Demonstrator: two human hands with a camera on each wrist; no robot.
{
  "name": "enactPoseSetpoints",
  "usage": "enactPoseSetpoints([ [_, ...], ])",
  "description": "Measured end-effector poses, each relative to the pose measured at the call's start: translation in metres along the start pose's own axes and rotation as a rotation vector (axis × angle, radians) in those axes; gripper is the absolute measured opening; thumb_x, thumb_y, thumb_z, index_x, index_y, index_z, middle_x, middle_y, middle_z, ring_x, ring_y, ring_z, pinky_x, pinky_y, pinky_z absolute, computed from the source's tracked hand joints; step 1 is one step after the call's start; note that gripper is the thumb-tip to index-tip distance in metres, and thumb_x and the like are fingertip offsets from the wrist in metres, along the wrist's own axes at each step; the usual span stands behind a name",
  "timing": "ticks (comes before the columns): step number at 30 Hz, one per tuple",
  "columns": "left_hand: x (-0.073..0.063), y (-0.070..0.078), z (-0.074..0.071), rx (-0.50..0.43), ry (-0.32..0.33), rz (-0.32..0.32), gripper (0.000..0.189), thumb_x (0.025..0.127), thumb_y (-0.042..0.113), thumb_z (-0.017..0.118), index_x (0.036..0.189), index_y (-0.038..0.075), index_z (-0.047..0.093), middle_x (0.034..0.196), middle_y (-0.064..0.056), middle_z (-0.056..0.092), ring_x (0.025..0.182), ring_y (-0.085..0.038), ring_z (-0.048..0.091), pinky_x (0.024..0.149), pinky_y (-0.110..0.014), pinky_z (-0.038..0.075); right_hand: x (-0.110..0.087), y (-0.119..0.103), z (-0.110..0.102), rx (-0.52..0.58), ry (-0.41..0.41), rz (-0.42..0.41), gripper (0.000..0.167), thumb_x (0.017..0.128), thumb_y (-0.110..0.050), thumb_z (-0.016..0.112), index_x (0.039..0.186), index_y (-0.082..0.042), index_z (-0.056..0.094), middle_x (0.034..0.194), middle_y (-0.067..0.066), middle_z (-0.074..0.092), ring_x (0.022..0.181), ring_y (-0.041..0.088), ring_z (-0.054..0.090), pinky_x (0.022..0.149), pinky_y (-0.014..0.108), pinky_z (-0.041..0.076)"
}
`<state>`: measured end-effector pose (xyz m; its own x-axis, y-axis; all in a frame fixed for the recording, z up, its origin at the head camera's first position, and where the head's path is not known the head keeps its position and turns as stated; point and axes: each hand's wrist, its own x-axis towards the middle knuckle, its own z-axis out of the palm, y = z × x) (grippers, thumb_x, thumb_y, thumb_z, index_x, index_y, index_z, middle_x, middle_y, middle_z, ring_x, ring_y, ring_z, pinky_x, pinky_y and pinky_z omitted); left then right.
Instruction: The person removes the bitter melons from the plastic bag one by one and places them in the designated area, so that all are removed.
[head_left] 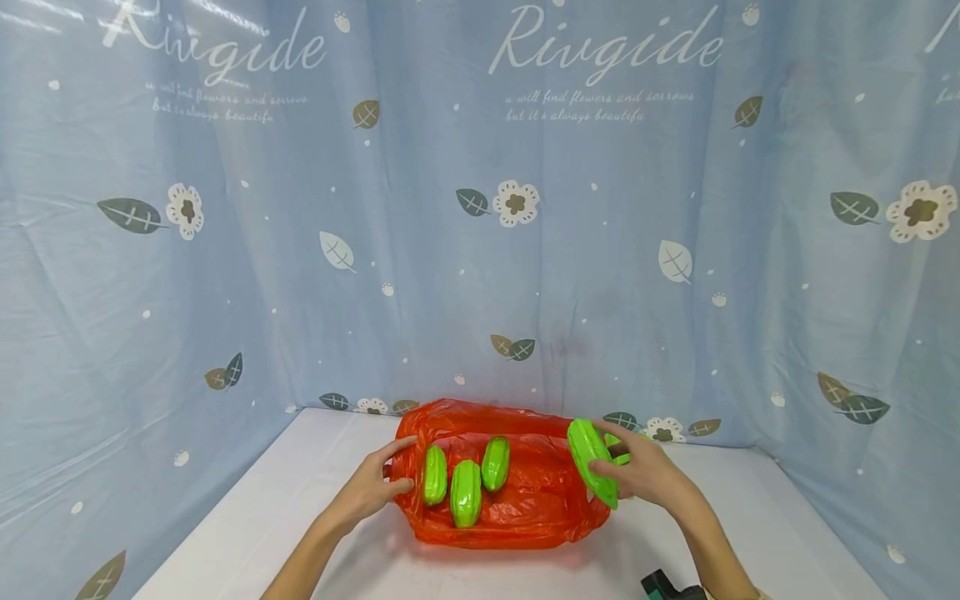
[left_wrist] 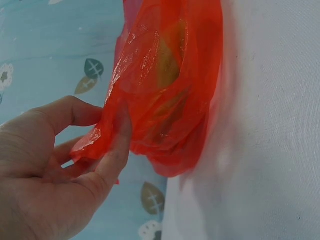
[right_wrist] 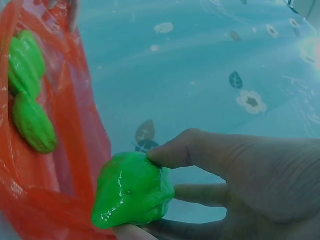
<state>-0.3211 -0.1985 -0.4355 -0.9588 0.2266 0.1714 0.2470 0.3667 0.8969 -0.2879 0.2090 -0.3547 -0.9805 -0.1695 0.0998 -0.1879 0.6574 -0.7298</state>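
A red plastic bag (head_left: pixel 536 504) lies spread open on the white table, its mouth facing up. Inside it, toward the left, lie a glossy green ridged fruit (head_left: pixel 435 475), a second green fruit (head_left: pixel 466 493) and a third (head_left: pixel 496 463). My left hand (head_left: pixel 366 487) pinches the bag's left rim between thumb and fingers, the thin film (left_wrist: pixel 95 140) bunched there. At the bag's right end, my right hand (head_left: pixel 648 471) grips another green ridged fruit (right_wrist: pixel 132 190) by its sides. More green (head_left: pixel 618 450) shows behind those fingers; whether it is a separate fruit, I cannot tell.
The white table (head_left: pixel 247 517) ends at a blue patterned curtain (head_left: pixel 585 250), which stands close behind the bag and along both sides. A dark object with a teal part (head_left: pixel 671 587) sits at the bottom edge, beside the right forearm.
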Motion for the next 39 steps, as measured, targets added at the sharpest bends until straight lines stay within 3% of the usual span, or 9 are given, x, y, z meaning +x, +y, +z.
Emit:
enactPoseSetpoints([
  [11,0.0,0.001,0.001,-0.005,-0.002,-0.01,0.065,0.084,0.002,0.065,0.145,0.007,0.044,0.14,-0.021,0.05,0.103,-0.026,0.06,0.08,-0.031,0.059,-0.004,0.022,-0.012,-0.03,0.019,0.04,0.071,0.084,-0.026,0.075,0.145,-0.008,0.044,0.108,0.019,0.065,0.081,0.019,0.066,0.059,0.034,0.06],
  [39,-0.001,-0.001,0.003,-0.007,-0.006,-0.001,0.066,0.083,0.003,0.065,0.145,0.007,0.045,0.139,-0.021,0.05,0.105,-0.026,0.06,0.08,-0.03,0.057,0.002,0.065,-0.032,-0.159,0.087,0.132,0.076,0.086,-0.033,0.073,0.146,0.0,0.039,0.119,0.037,0.059,0.082,0.027,0.07,0.06,0.034,0.06],
])
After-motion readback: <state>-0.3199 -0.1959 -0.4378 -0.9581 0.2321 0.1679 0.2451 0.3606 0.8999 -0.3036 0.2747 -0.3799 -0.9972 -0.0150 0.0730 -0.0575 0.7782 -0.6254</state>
